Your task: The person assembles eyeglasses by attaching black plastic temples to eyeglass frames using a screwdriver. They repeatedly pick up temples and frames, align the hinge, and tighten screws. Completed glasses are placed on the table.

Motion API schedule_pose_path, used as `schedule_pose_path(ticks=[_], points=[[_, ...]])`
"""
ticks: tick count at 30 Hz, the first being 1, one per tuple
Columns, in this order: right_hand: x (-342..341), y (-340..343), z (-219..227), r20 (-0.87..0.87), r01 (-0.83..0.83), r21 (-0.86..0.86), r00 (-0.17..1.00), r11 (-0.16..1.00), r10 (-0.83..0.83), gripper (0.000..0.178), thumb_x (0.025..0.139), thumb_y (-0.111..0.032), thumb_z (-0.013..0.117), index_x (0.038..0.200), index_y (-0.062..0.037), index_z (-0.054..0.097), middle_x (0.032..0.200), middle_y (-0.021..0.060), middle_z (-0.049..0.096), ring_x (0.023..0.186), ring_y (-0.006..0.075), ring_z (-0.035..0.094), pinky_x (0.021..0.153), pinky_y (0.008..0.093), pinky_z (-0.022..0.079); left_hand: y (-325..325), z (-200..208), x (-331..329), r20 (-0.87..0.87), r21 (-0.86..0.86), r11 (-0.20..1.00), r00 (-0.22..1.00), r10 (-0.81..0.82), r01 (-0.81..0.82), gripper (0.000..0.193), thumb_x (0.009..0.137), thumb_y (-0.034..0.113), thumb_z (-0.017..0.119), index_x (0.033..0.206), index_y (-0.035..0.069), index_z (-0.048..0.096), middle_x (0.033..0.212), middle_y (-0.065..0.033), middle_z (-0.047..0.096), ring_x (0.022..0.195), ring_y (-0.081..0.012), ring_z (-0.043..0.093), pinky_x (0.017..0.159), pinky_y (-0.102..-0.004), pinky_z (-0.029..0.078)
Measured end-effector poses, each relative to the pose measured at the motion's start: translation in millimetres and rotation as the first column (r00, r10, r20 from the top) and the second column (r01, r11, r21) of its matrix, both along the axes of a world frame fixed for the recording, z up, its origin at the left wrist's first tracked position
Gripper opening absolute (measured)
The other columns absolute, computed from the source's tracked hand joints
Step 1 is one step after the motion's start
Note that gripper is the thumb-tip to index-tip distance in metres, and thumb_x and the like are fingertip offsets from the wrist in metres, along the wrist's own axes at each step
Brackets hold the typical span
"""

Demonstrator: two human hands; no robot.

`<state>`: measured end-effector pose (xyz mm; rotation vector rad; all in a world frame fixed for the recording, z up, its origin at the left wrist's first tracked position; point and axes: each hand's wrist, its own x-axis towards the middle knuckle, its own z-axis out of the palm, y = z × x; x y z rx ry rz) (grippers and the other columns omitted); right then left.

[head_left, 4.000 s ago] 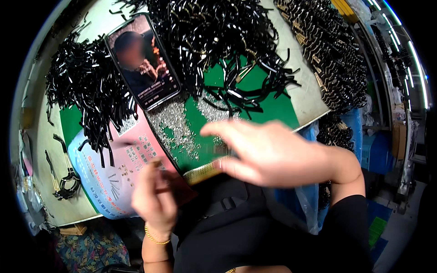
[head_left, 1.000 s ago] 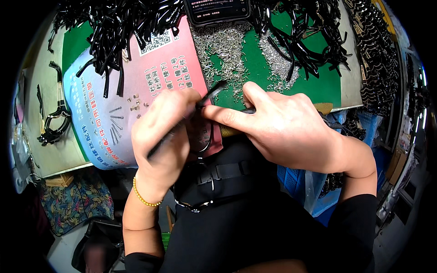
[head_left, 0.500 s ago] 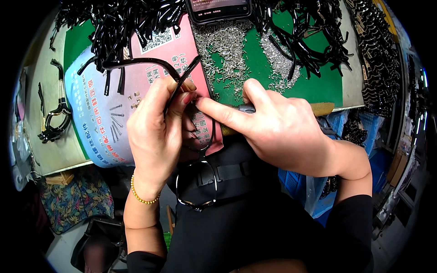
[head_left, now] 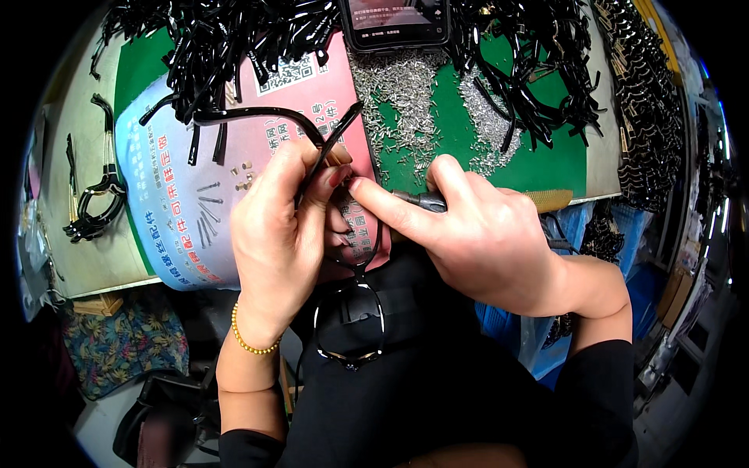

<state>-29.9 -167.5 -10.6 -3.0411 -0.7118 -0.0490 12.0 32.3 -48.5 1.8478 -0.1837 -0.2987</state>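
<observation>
My left hand [head_left: 275, 214] is closed around an eyeglass frame [head_left: 351, 362], thumb and fingers pinching it near a hinge. One lens rim hangs below the hand, in front of my black clothing. Two glossy black temple arms [head_left: 261, 113] cross just above my fingertips. Close to the pinch, my right hand [head_left: 499, 246] has its index finger stretched out to the left thumb. A dark, tapered screwdriver-like tool [head_left: 421, 200] lies in the right hand's grip; its tip is hard to make out. The exact hinge spot is hidden by fingers.
Heaps of black temple arms [head_left: 538, 101] lie at the back. Small silver screws [head_left: 398, 101] are spread on the green mat [head_left: 455, 117] under a phone [head_left: 396, 27]. A pink-and-blue printed sheet [head_left: 156, 195] covers the left middle. Another black frame [head_left: 101, 207] lies far left.
The whole view has shifted a little, so things sit slightly further right. Both hands keep nearly the same grip; slightly more of the dark tool shows beside my right index finger.
</observation>
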Motion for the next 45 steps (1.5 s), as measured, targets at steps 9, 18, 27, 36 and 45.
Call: schedule_pose_path(ticks=[9,18,27,36,45], points=[[26.3,-17.8,-8.6,0.105,-0.21,0.004,0.972,0.978,0.208,0.049,0.083,-0.024,0.067,0.132,-0.0261,0.063,0.096,0.0007,0.058,0.067,0.0128,0.059,0.054,0.0251,0.051,0.3,-0.9,0.2,0.029,-0.013,1.0,1.0,-0.001,0.002,0.013,0.094,-0.006,0.063,0.105,0.0,0.064,0.08,-0.0057,0.063,0.054,-0.0096,0.059,0.05,-0.0251,0.048],[25.1,-18.7,8.0,-0.151,-0.033,0.18,0.987,0.983,0.061,0.041,0.088,-0.025,0.073,0.126,-0.0184,0.058,0.094,0.0069,0.053,0.074,0.0238,0.063,0.057,0.0343,0.052,-6.4,0.4,4.5,0.085,-0.011,0.998,0.994,0.067,-0.066,0.012,0.1,-0.003,0.056,0.108,0.0,0.063,0.084,-0.0035,0.068,0.061,-0.0056,0.061,0.052,-0.0215,0.049],[-13.7,-60.1,20.8,-0.223,0.151,0.04,0.965,0.988,-0.138,0.053,0.086,-0.009,0.066,0.136,-0.0258,0.062,0.088,0.0085,0.05,0.065,0.0207,0.063,0.049,0.0338,0.052,-5.3,-4.4,37.4,0.441,-0.228,0.919,0.808,0.392,-0.322,0.044,0.11,0.026,0.045,0.142,-0.003,0.05,0.119,-0.0092,0.062,0.076,-0.0069,0.059,0.058,-0.0173,0.045],[-18.8,-63.4,8.4,-0.217,0.167,0.073,0.965,0.983,-0.148,0.053,0.085,-0.009,0.068,0.134,-0.0273,0.064,0.088,0.0073,0.05,0.059,0.0195,0.057,0.048,0.0313,0.047,27.2,-3.2,-11.4,0.242,-0.375,0.815,0.802,0.547,-0.442,0.033,0.11,0.016,0.04,0.129,-0.008,0.052,0.095,-0.0055,0.05,0.081,-0.0142,0.043,0.088,-0.0399,0.049],[-15.8,-55.2,15.9,-0.244,0.176,-0.074,0.951,0.982,-0.188,0.062,0.089,-0.01,0.063,0.147,-0.031,0.055,0.088,0.008,0.048,0.061,0.0215,0.058,0.049,0.0318,0.046,60.2,-13.4,-30.3,0.595,0.426,0.849,0.803,-0.004,-0.312,0.014,0.094,-0.007,0.062,0.106,-0.005,0.069,0.099,-0.0107,0.07,0.096,-0.0236,0.063,0.111,-0.0483,0.041]])
